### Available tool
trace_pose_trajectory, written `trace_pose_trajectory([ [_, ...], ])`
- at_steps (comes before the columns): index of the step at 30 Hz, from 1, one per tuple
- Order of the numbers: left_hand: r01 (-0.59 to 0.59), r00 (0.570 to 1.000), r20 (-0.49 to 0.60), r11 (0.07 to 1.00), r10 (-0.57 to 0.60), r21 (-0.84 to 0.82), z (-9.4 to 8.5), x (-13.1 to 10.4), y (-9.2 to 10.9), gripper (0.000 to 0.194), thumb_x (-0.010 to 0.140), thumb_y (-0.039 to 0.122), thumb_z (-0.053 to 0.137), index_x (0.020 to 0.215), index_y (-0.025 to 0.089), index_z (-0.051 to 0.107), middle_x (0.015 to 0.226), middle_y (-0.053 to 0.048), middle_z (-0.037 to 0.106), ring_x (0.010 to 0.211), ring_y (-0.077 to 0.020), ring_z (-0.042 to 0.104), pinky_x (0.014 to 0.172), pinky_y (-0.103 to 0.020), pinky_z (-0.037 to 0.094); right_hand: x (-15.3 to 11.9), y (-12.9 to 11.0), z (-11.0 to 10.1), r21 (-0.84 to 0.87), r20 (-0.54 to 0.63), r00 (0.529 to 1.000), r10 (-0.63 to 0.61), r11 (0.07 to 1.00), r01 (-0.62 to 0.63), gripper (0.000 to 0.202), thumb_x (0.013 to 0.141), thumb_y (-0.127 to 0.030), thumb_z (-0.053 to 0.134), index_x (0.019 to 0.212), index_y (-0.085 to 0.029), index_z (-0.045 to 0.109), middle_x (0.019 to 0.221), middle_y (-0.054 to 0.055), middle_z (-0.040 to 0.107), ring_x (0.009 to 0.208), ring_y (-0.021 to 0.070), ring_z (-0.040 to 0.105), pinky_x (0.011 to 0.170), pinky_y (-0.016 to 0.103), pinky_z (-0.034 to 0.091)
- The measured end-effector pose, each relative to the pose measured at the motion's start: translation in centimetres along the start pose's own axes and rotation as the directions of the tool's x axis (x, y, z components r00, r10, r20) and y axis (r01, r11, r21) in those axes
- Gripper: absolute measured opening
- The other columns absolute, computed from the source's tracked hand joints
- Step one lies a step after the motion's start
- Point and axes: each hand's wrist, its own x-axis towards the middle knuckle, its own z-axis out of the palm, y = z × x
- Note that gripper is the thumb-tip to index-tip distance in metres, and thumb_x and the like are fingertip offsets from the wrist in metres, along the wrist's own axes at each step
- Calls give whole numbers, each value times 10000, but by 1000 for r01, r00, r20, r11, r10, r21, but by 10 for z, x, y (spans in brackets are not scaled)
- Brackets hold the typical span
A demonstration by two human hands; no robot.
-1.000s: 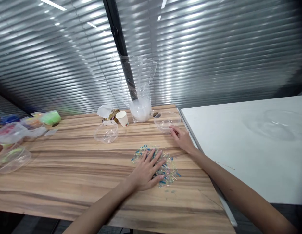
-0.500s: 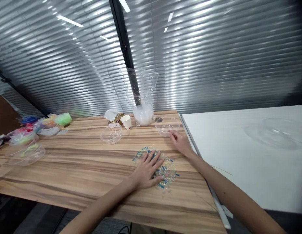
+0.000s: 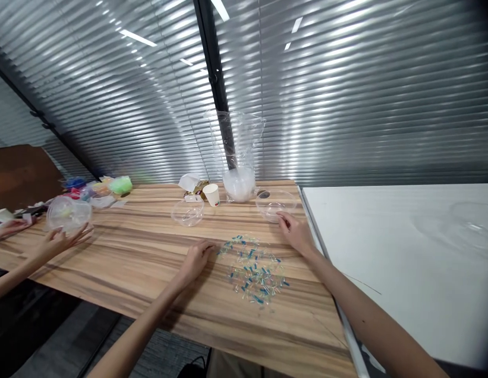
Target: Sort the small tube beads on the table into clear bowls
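Blue and pale, clear-looking short beads [image 3: 260, 275] lie scattered in a loose patch on the wood-grain table [image 3: 141, 262]. My left hand [image 3: 197, 259] rests at the left edge of that patch, fingers drawn together; whatever may be between the fingertips is too small to see. Across the beads, my right hand [image 3: 295, 231] has its thumb and fingers closed at the near side of a clear plastic bowl [image 3: 267, 207], which stands on the table.
A second clear bowl [image 3: 188, 212], a paper cup [image 3: 212, 195] and a plastic bag of white material [image 3: 239, 184] stand at the back. On the left, another person's hand [image 3: 61, 241] is at clear containers [image 3: 69, 212]. A white table [image 3: 385, 236] adjoins on the right.
My left hand has lifted off the beads and moved left, from spread flat to fingers together. My right hand stays by the bowl. Another person's hands have come into view at left.
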Motion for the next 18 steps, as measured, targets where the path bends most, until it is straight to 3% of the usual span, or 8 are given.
trace_pose_trajectory([
  [4, 20, 1000, 12, 1000, -20, -21, 5, 3, 3, 199, 880, 253, 526, 912, 190, 713, 891, -64, 710, 835, -209, 643, 770, -291, 487, 1, 0, -1, 11, 0, 1000, 0, 1000, 0, 298, 880, -255, 429, 1019, -183, 682, 742, 54, 719, 611, 221, 656, 640, 342, 518],
  [11, 62, 998, -11, 998, -63, -29, 10, 2, 4, 137, 843, 231, 580, 794, 191, 702, 762, -43, 686, 708, -191, 620, 684, -268, 464, 1, 0, 2, 16, 15, 1000, 2, 1000, -2, 302, 888, -254, 421, 1025, -179, 680, 831, 73, 725, 639, 216, 655, 645, 336, 511],
  [18, 68, 997, -37, 997, -69, -45, 15, -5, 10, 130, 832, 204, 540, 734, 184, 624, 797, -59, 651, 787, -214, 607, 753, -303, 457, 0, 1, 2, 21, 34, 999, 22, 1000, -22, 293, 883, -245, 435, 1037, -186, 678, 850, 69, 726, 649, 211, 654, 648, 328, 513],
])
